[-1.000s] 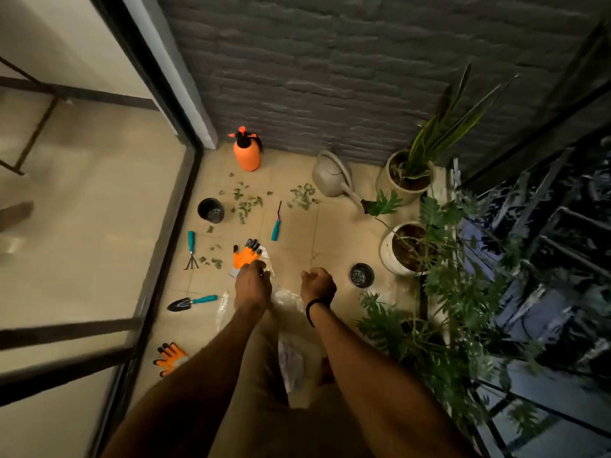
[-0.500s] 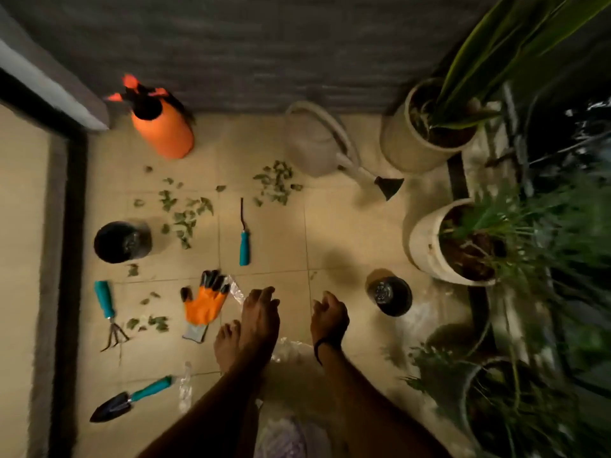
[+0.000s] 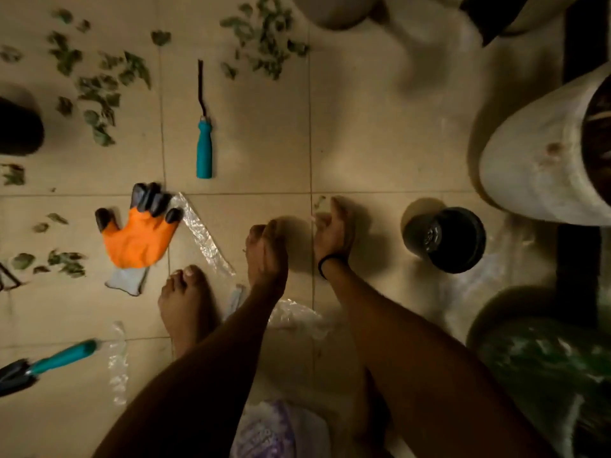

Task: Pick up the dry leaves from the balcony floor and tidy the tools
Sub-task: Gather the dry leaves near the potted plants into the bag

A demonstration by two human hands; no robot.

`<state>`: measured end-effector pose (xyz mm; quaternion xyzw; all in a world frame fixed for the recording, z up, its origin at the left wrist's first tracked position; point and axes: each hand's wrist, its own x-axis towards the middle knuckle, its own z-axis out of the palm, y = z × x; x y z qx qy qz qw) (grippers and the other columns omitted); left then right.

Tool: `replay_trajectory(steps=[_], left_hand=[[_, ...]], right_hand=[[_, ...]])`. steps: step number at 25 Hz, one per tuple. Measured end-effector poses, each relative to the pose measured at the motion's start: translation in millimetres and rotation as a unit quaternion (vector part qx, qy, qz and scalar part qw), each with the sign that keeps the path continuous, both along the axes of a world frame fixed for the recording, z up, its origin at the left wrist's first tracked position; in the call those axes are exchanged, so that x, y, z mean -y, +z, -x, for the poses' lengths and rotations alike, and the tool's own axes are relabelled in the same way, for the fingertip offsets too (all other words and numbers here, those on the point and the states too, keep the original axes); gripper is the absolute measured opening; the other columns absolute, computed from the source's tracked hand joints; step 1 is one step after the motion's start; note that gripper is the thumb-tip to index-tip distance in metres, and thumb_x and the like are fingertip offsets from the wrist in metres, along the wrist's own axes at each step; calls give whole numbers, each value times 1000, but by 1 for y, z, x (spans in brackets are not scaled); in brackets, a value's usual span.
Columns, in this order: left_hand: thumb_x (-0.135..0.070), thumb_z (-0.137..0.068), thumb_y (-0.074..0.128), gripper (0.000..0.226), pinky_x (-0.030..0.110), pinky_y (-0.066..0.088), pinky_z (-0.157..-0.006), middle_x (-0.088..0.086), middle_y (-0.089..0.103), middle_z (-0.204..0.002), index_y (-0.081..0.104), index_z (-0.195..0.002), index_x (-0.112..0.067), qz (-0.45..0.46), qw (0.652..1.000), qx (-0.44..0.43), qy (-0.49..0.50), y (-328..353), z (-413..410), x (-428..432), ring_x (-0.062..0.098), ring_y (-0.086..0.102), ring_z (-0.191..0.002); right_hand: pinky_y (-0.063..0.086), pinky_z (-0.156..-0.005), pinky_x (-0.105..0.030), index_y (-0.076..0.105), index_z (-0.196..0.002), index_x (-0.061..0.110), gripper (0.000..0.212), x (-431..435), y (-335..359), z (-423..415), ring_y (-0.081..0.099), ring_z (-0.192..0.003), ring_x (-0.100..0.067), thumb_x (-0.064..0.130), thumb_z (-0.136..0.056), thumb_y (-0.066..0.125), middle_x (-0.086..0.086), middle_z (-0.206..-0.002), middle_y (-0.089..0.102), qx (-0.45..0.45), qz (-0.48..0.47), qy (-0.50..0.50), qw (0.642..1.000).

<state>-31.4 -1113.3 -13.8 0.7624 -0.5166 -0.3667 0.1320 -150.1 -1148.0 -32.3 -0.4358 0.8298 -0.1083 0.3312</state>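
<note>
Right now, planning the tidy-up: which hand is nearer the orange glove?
Left. The left hand is just right of the glove, past the plastic strip; the right hand is farther right, nearer the black pot.

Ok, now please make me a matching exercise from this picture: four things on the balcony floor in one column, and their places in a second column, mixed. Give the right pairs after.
Things
1. orange glove
2. small black pot
3. trowel
4. teal-handled weeder

Places
A. at the lower left edge, partly cut off
B. between two patches of leaves
C. just right of the right hand
D. left of the left hand, beyond the bare foot

Pairs: 1-D, 2-C, 3-A, 4-B
</note>
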Motion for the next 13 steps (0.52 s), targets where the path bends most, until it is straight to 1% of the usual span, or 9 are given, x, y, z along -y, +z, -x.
replay_trajectory(steps=[1,2,4,5,7,8,10,11,13], left_hand=[[-29,-105,49,14,21,45,-77,0,58,-114,60,-108,-37,22,1000,12,2,-3,5,-2,17,57,-105],[-34,-106,46,14,17,44,-72,-7,55,-107,55,-99,-42,54,997,58,-13,-8,9,-3,5,55,-100],[-35,-108,41,18,5,38,-67,-17,49,-101,53,-95,-38,71,993,93,-22,-14,13,-2,-13,47,-93],[-34,-109,38,19,2,35,-69,-17,47,-102,56,-101,-33,74,993,88,-28,-17,15,-3,-15,43,-94],[-30,-109,37,25,9,35,-79,-10,49,-112,59,-118,-23,50,998,41,-18,-26,16,-4,-4,42,-101],[-27,-107,39,27,19,39,-85,-3,52,-119,60,-122,-19,27,999,21,-1,-28,15,-4,8,44,-108],[-16,-102,47,29,35,42,-95,9,55,-128,64,-125,-12,-12,1000,6,19,-30,13,-1,27,46,-117],[-12,-101,49,29,38,42,-96,11,56,-128,64,-126,-9,-15,1000,17,8,-29,13,-1,29,46,-118],[-12,-102,48,31,36,43,-90,10,58,-125,62,-129,-9,-13,1000,24,-7,-31,14,-1,28,47,-114]], right_hand=[[38,-111,-43,48,-142,13,49,3,0,3,42,-132,-33,15,-94,58,-17,-146,41,-13,11,49,999],[34,-112,-44,49,-139,5,46,5,-3,7,40,-133,-37,9,-95,57,-21,-146,41,-18,22,113,993],[38,-108,-46,56,-130,-1,35,11,-10,10,51,-124,-36,6,-96,55,-23,-132,52,-10,81,188,979],[44,-103,-44,58,-127,5,30,13,-14,9,59,-114,-29,12,-98,54,-14,-122,58,1,101,169,980],[51,-90,-41,60,-117,20,21,11,-28,11,66,-99,-16,28,-99,53,3,-102,65,-9,104,160,982],[50,-86,-38,60,-115,21,18,13,-29,12,65,-98,-13,26,-99,53,4,-101,65,-21,91,178,980],[49,-91,-33,60,-123,12,28,9,-35,17,58,-109,-19,8,-96,53,-5,-120,59,-50,68,243,966],[49,-93,-32,60,-125,7,34,7,-40,21,55,-113,-24,0,-92,55,-11,-125,56,-83,86,275,954],[49,-93,-30,59,-125,6,37,3,-44,25,53,-114,-28,-2,-88,59,-15,-124,54,-115,102,313,937]])
